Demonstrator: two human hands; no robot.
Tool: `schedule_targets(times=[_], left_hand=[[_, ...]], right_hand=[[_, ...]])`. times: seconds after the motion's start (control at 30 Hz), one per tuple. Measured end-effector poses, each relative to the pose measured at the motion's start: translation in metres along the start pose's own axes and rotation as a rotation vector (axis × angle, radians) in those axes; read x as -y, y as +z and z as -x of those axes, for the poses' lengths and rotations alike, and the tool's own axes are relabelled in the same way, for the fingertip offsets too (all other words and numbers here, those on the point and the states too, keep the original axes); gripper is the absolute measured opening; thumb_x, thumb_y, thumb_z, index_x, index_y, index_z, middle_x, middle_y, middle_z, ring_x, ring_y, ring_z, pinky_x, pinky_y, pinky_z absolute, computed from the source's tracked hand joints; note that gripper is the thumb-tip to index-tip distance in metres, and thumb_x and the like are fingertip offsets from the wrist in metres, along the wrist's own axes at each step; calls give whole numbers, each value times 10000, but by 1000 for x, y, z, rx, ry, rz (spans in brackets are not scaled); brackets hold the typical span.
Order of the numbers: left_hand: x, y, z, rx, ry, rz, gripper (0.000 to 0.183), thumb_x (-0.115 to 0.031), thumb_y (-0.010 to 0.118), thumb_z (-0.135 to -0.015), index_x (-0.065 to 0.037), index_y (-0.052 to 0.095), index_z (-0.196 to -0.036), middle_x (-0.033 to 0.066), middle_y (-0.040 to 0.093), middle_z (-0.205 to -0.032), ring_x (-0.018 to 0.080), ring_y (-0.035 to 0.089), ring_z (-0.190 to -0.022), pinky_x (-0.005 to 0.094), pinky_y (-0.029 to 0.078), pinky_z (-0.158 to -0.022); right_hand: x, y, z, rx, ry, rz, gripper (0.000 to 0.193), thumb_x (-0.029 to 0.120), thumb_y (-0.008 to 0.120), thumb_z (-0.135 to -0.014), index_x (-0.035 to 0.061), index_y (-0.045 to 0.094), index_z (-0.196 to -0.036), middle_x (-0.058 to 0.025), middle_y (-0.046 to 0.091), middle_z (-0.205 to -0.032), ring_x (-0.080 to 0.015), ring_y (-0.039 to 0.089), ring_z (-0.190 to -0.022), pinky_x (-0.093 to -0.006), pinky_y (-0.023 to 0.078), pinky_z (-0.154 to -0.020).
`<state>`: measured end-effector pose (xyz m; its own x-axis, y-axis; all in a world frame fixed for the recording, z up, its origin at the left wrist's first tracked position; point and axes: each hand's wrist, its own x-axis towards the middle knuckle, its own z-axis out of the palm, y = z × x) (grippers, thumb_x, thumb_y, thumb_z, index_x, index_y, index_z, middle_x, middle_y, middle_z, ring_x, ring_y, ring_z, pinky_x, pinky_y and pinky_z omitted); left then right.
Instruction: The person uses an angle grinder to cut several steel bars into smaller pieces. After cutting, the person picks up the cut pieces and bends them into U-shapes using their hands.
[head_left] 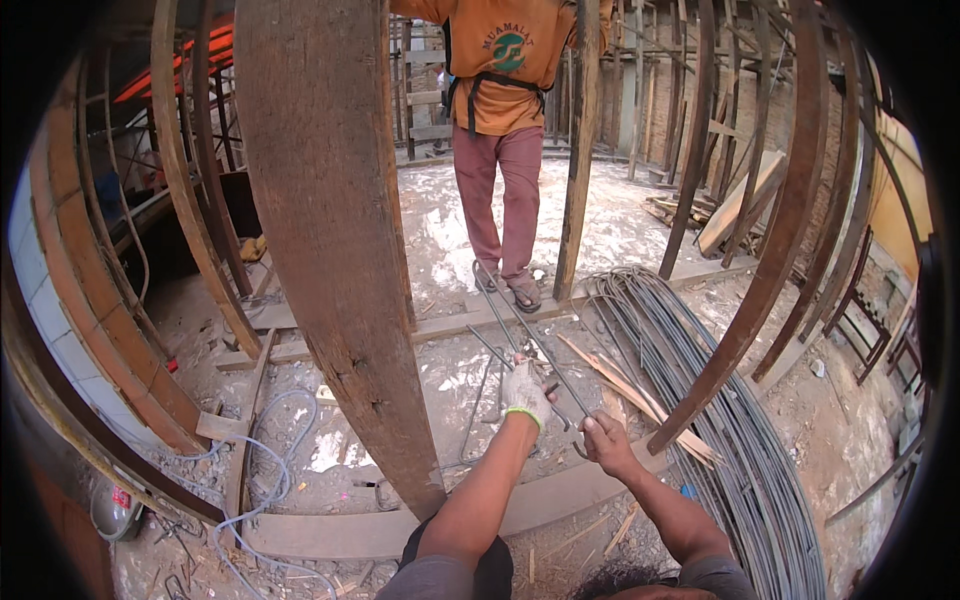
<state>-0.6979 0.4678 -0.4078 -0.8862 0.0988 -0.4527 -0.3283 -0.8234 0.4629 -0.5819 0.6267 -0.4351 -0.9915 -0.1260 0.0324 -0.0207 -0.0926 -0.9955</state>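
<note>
The gloved left hand (524,392) grips thin steel rods (505,322) just right of the wide plank (335,230). The bare right hand (604,440), farther right of the plank, is clenched on a bent rod end (580,448). A rebar coil (700,380) lies beyond, and a person (500,150) stands behind the plank.

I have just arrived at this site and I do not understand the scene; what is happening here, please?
A person looks down from above and works on thin steel rods that lie on the rubble floor. The left hand, in a white work glove, rests on the rods where they cross. The bare right hand grips something small beside them; I cannot tell what. A bundle of long rebar curves away on the right. Another person in an orange shirt stands opposite, between wooden posts.
</note>
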Motion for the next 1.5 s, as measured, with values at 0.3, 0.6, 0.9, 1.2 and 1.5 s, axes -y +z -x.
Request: schedule_targets(times=[0.3, 0.6, 0.9, 1.2, 1.5], left_hand=[[-20, -7, 9, 156, -21, -177, 351, -513, 557, -961, -207, 511, -795, -38, 402, -564, 127, 361, -407, 303, 280, -378], [-12, 20, 64, 272, -135, -255, 359, -488, 552, -969, -195, 472, -779, -34, 397, -587, 101, 385, -447, 290, 299, -392], [-37, -11, 20, -344, 955, -1235, 546, -504, 472, -988, 9, 594, -847, 208, 616, -738, 400, 611, -726, 502, 453, -686], [-19, -24, 0, -329, 594, -972, 496, -461, 528, -973, 28, 613, -992, 179, 634, -828, 345, 618, -788, 478, 459, -730], [28, -50, -6, 298, 431, -1654, 584, -492, 481, -960, 48, 615, -1140, 294, 649, -1086, 458, 611, -1019, 462, 471, -884]], right_hand=[[62, -42, -3, -122, -411, 856, 266, 224, 572, -962, -21, 603, -862, -156, 561, -681, -261, 544, -602, -381, 434, -592], [39, -115, 14, -337, -395, 590, 213, 200, 591, -973, 26, 603, -852, -24, 468, -551, -101, 405, -462, -279, 314, -453], [38, -37, 39, 158, 312, -684, 266, 350, 539, -1012, 86, 570, -1026, 78, 280, -571, -41, 229, -441, -216, 217, -396], [7, -60, 27, -123, 169, -306, 280, 342, 533, -1018, 69, 571, -972, 93, 249, -574, -37, 214, -452, -221, 191, -408], [-44, -73, -19, -413, -197, 668, 797, 481, 589, -943, -20, 294, -1489, -246, 489, -1290, -281, 533, -1142, -419, 444, -939]])
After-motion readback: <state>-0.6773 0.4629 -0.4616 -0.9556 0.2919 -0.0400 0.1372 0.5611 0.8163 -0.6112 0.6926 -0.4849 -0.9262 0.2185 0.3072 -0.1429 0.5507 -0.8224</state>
